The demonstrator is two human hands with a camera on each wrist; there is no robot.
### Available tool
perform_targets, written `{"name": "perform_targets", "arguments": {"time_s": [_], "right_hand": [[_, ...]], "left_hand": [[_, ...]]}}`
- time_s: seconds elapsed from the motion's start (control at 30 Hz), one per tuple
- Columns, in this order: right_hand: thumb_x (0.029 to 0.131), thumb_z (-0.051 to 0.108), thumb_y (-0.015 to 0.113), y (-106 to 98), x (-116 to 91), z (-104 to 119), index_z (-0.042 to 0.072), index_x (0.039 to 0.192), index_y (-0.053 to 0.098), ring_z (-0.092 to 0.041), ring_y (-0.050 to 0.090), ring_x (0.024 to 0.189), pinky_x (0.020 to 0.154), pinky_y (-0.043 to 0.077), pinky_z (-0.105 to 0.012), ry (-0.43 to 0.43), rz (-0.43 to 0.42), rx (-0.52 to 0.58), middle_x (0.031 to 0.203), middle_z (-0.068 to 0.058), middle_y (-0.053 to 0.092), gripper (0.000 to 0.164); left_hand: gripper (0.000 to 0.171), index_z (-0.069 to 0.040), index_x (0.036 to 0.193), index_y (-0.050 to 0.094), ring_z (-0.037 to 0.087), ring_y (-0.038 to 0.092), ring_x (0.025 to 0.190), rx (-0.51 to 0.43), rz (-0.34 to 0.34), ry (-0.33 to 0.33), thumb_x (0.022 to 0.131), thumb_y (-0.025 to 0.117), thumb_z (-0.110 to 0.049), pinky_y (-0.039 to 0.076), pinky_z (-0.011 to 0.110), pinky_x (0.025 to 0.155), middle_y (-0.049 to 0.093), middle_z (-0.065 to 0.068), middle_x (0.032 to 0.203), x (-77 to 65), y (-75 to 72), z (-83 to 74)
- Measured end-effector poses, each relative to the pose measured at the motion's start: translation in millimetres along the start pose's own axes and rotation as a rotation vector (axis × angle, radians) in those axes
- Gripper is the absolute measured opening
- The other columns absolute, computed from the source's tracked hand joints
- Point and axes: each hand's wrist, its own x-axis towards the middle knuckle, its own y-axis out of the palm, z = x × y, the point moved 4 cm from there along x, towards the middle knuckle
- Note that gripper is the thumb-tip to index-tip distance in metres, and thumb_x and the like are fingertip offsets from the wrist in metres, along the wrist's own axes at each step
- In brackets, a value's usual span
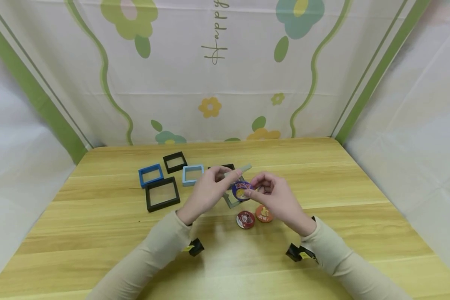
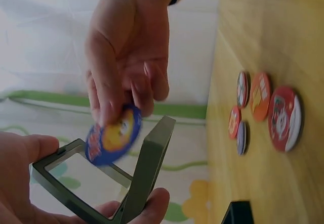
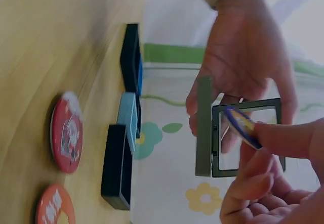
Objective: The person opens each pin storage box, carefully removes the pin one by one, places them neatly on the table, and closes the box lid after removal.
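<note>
My left hand [image 1: 206,192] grips a grey-green display frame [image 3: 204,128], which is hinged and spread into two halves. Between thumb and fingers my right hand [image 1: 283,200] pinches a round blue button badge [image 2: 114,139] with a yellow cartoon figure. The badge is tilted and held over the frame's window in the left wrist view. Below the hands, on the table, lie a red badge [image 1: 245,219] and an orange badge [image 1: 264,213]. Further small badges [image 2: 234,122] show beside them in the left wrist view.
Left of the hands on the wooden table [image 1: 97,216] stand a blue frame [image 1: 151,175], a small black frame [image 1: 175,162], a light blue frame [image 1: 193,175] and a larger black frame [image 1: 162,194]. Another black frame [image 1: 228,166] is partly hidden behind my left hand. A flowered cloth [image 1: 210,75] hangs behind.
</note>
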Motion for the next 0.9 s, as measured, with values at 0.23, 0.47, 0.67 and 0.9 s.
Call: {"name": "perform_targets", "arguments": {"time_s": [0.23,0.47,0.67,0.9], "right_hand": [[0.089,0.015,0.075,-9.8,3.5,0.8,-0.001,0.104,0.060,-0.017,0.059,0.068,0.060,0.051,-0.025,0.043,-0.044,0.162,0.091,-0.015,0.067,0.026],[0.088,0.016,0.077,-18.2,14.0,-16.0,-0.001,0.103,0.062,-0.018,0.064,0.071,0.062,0.055,-0.029,0.110,-0.097,0.127,0.091,-0.016,0.068,0.027],[0.086,0.014,0.079,-22.5,21.6,-34.8,0.000,0.099,0.066,-0.036,0.064,0.078,0.063,0.056,-0.035,0.156,-0.118,-0.017,0.086,-0.013,0.069,0.023],[0.081,0.010,0.082,-22.4,27.3,-54.7,0.004,0.090,0.070,-0.028,0.066,0.073,0.060,0.053,-0.032,0.176,-0.069,-0.197,0.079,-0.006,0.070,0.016]], "left_hand": [[0.070,-0.012,0.126,0.061,0.023,0.064,0.079,0.105,-0.116,0.009,0.088,0.055,-0.070,0.051,0.040,0.066,0.065,0.003,0.097,9.0,-26.5,1.2],[0.073,-0.012,0.127,0.061,0.025,0.063,0.077,0.137,-0.174,-0.013,0.087,0.053,-0.073,0.050,0.040,0.062,0.065,0.004,0.094,13.8,-43.6,1.3],[0.070,-0.011,0.128,0.060,0.029,0.062,0.073,0.103,-0.173,-0.018,0.088,0.055,-0.069,0.049,0.039,0.058,0.065,0.006,0.091,14.3,-47.2,1.1],[0.070,-0.012,0.127,0.060,0.028,0.063,0.081,0.128,-0.172,-0.016,0.089,0.054,-0.070,0.050,0.040,0.065,0.064,0.005,0.097,14.8,-45.2,1.8]]}}
